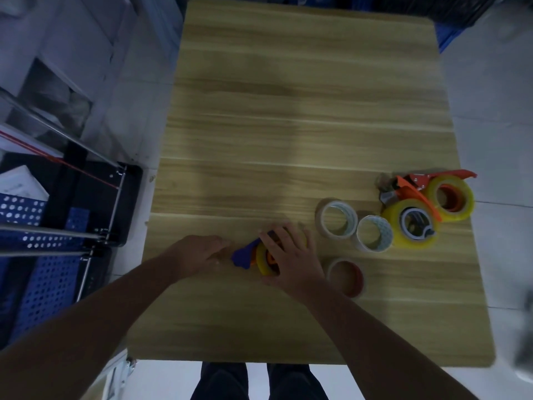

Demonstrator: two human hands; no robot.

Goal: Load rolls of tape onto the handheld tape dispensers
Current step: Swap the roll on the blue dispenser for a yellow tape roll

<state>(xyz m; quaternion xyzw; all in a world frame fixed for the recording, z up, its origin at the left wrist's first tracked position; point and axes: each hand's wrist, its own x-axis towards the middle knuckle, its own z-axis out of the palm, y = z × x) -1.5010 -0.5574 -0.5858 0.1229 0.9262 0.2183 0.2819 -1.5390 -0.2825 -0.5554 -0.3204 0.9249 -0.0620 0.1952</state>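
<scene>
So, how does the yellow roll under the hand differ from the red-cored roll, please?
The yellow roll stands on edge on the blue dispenser, held by the right hand; the red-cored roll lies flat, untouched. The yellow roll's core is filled; the red-cored roll's is empty.

Single head-worn view, facing steeply down onto the table (pixel 288 111), seemingly close, edges blurred

On the table (pixel 288 111), my right hand (pixel 291 255) lies over a dispenser (pixel 242 254) at front centre, with my left hand (pixel 199 255) just left of it. To the right, a first roll (pixel 320 219) and a second roll (pixel 385 230) sit side by side. A third roll (pixel 356 281) lies nearer me. Two loaded dispensers, one (pixel 395 220) and another (pixel 464 197), lie by the right edge.
</scene>
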